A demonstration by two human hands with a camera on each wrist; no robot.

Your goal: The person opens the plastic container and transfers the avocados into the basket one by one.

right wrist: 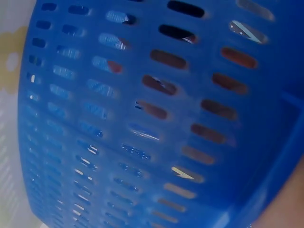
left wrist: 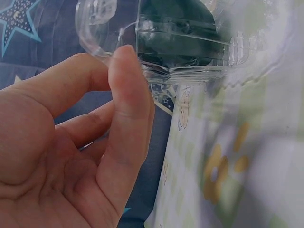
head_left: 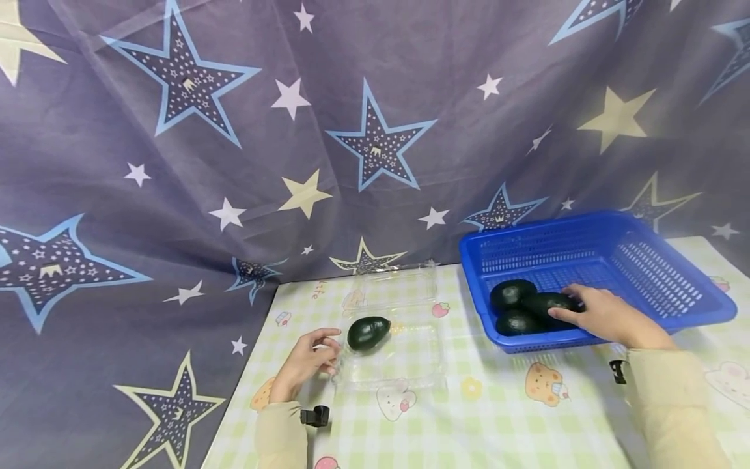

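My right hand (head_left: 606, 314) reaches into the blue basket (head_left: 697, 319) with thumb and fingers around a dark green avocado (head_left: 547, 305). Two more avocados, one behind (head_left: 512, 293) and one in front (head_left: 518, 322), lie against it. In the right wrist view the basket wall (right wrist: 118, 118) hides most of that hand. On the left, a clear plastic clamshell box (head_left: 404, 365) stands with its lid raised. One avocado (head_left: 368, 333) lies at its left side. My left hand (head_left: 307, 361) is beside the box, its relaxed, bent fingers (left wrist: 126, 80) right at the box's edge.
A tablecloth (head_left: 469, 423) with green checks and cartoon prints covers the table. Behind it hangs a dark curtain (head_left: 410, 215) printed with stars. The box's raised lid (head_left: 398, 286) stands close to the curtain, left of the basket.
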